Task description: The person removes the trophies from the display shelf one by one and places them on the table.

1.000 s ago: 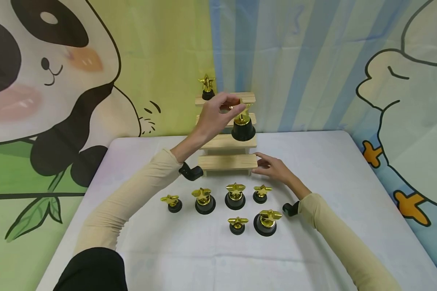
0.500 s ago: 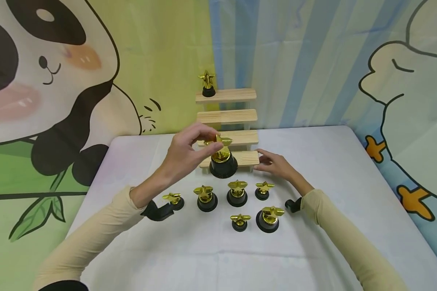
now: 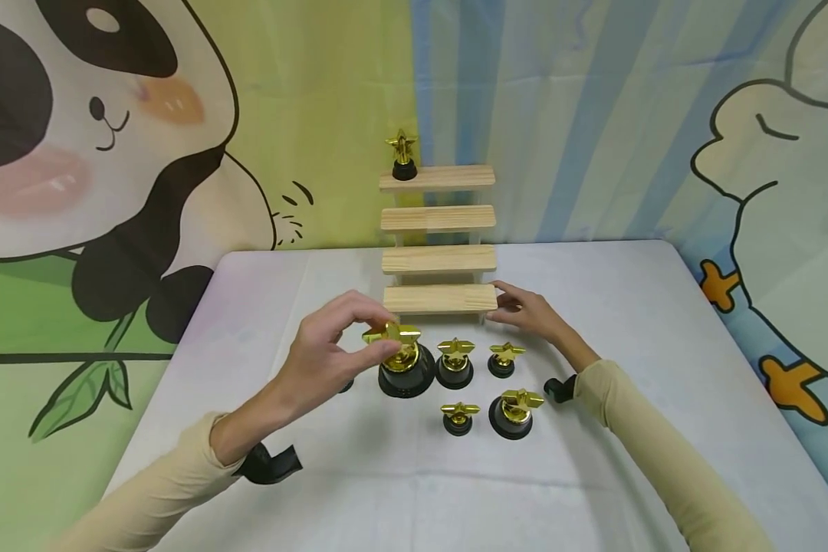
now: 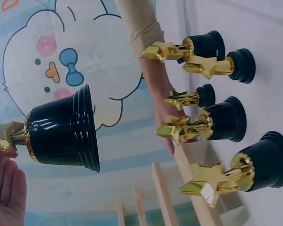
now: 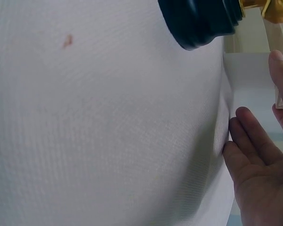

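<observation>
My left hand (image 3: 334, 341) pinches a gold star trophy (image 3: 402, 374) by its star. In the left wrist view the held trophy's black base (image 4: 61, 132) hangs sideways in the picture, apart from the others. My right hand (image 3: 530, 313) is at the right end of the lowest step of a wooden stepped stand (image 3: 440, 299), thumb and index finger on either side of that end. Its other fingers (image 5: 254, 146) extend loosely. A small star trophy (image 3: 403, 157) stands at the left of the top step.
On the white table (image 3: 359, 498) stand several star trophies, among them a medium one (image 3: 455, 366), two small ones and a large one (image 3: 513, 416). The left hand hides most of another. A printed cloth backdrop (image 3: 331, 92) hangs behind.
My left hand has carried the trophy away from the stand's upper steps, down and to the left, over the front row of trophies. The right hand has stayed at the lowest step's end.
</observation>
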Tool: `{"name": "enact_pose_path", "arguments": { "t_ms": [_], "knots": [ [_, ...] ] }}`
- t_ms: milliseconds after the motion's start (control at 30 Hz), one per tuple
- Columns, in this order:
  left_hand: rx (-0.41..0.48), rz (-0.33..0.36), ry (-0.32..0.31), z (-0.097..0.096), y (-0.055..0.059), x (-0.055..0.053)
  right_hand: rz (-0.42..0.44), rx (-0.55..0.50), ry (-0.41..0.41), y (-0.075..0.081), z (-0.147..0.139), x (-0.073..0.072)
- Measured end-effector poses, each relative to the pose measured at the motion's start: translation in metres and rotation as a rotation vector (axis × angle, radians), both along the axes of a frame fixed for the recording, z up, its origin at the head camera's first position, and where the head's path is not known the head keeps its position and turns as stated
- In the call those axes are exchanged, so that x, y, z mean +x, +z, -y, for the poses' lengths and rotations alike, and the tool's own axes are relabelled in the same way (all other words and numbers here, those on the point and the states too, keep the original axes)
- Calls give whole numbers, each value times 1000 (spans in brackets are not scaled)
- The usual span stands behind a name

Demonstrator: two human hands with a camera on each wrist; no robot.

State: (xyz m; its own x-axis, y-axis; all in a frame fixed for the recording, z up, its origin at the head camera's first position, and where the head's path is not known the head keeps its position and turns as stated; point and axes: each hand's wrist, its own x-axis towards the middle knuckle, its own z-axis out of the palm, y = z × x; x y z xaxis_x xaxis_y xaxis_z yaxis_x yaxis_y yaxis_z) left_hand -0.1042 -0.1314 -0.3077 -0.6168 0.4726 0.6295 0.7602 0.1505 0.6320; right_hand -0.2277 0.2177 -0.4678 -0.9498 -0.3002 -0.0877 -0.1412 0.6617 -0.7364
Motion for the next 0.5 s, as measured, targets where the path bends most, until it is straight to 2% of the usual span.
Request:
{"name": "enact_pose_path", "arguments": {
  "t_ms": [200,300,500],
  "knots": [
    [-23,-76,-38,6,-12,10,6,6,-5,1,-1,1],
    [-47,-86,-39,8,-17,13,-4,7,0,2,-2,1],
    [-39,-88,-45,11,-32,19,0,2,14,0,-1,-1]
  ]
}}
